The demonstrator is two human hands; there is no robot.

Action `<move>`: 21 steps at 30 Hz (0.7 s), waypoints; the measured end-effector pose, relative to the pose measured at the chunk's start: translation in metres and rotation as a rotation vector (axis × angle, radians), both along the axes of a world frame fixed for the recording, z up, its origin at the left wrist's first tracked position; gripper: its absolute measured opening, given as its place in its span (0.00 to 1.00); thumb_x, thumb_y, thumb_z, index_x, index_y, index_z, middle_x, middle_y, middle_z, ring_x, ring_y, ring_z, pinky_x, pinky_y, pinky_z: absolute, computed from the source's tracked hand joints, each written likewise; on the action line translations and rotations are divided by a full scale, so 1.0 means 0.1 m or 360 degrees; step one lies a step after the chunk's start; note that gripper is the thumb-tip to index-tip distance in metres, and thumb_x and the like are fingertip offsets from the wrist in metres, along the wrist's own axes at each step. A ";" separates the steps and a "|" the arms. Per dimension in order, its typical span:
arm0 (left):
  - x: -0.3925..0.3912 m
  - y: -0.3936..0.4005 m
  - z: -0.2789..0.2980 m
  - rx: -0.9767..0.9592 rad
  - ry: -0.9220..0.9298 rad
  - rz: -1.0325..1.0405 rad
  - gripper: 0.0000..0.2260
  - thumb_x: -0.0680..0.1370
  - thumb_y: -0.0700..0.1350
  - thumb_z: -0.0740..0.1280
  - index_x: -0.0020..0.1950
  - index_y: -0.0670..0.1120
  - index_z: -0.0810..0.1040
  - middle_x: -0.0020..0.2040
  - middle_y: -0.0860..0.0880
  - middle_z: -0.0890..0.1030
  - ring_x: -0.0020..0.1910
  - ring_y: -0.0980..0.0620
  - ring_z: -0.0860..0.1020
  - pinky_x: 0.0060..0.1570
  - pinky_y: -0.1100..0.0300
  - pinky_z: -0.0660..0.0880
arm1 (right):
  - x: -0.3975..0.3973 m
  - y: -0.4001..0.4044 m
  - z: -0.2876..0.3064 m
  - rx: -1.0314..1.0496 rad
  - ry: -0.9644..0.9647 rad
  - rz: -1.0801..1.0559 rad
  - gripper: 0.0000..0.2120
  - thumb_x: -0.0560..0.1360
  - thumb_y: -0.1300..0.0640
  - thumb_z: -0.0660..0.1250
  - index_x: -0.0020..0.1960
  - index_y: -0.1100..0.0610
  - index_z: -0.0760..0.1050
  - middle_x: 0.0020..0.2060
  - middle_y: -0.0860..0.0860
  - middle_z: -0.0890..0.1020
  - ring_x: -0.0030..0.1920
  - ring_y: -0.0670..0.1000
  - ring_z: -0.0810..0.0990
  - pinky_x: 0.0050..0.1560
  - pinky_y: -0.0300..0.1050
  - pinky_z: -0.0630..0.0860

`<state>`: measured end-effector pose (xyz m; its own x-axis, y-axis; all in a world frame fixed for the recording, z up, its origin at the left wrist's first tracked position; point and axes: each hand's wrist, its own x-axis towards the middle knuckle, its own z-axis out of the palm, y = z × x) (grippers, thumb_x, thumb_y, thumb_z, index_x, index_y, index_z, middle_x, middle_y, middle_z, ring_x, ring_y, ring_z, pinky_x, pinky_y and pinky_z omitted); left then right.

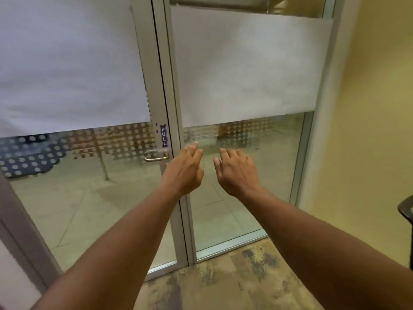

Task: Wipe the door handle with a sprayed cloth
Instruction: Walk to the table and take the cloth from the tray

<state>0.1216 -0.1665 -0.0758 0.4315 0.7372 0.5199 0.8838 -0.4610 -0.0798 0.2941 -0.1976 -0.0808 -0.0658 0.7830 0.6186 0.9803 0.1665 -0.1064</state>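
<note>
A brass lever door handle (155, 157) sits on the grey metal frame of a glass door (165, 86), just below a small "PULL" sticker (164, 136). My left hand (184, 171) is stretched out in the air just right of the handle, fingers relaxed, holding nothing and not touching the lever. My right hand (235, 172) hovers beside it, further right, in front of the fixed glass panel, fingers loosely bent and empty. No cloth or spray bottle is in view.
Frosted film covers the upper glass on both panels; dotted film runs below it. A yellow wall (368, 130) stands to the right, with a dark chair arm (406, 209) at the right edge. Mottled brown floor (223, 285) lies underfoot.
</note>
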 end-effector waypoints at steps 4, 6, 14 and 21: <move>0.17 -0.28 -0.13 -0.0030 -0.0075 -0.0116 0.24 0.80 0.48 0.64 0.75 0.44 0.68 0.72 0.43 0.70 0.67 0.43 0.75 0.60 0.49 0.79 | 0.16 -0.33 -0.13 -0.0032 0.0000 -0.0054 0.22 0.81 0.45 0.50 0.64 0.57 0.73 0.58 0.56 0.81 0.55 0.59 0.78 0.51 0.54 0.73; 0.25 -0.39 -0.17 -0.0042 -0.0070 -0.0167 0.24 0.80 0.48 0.64 0.76 0.44 0.68 0.73 0.42 0.68 0.66 0.43 0.76 0.59 0.47 0.80 | 0.22 -0.48 -0.18 -0.0044 0.0024 -0.0094 0.22 0.82 0.46 0.50 0.64 0.57 0.72 0.58 0.56 0.81 0.56 0.59 0.78 0.51 0.54 0.73; 0.62 -0.84 -0.40 -0.0136 0.0034 -0.0384 0.24 0.81 0.49 0.63 0.77 0.44 0.67 0.78 0.41 0.64 0.72 0.41 0.71 0.62 0.43 0.79 | 0.54 -1.11 -0.51 -0.0091 0.0172 -0.0326 0.24 0.82 0.44 0.49 0.70 0.55 0.69 0.62 0.55 0.79 0.61 0.57 0.75 0.54 0.54 0.73; 0.87 -1.24 -0.66 -0.0209 0.0030 -0.0678 0.22 0.81 0.47 0.64 0.74 0.44 0.70 0.71 0.40 0.71 0.65 0.41 0.76 0.57 0.45 0.81 | 0.65 -1.73 -0.64 -0.0018 0.0195 -0.0577 0.24 0.82 0.43 0.49 0.71 0.55 0.68 0.63 0.54 0.77 0.64 0.56 0.72 0.55 0.55 0.73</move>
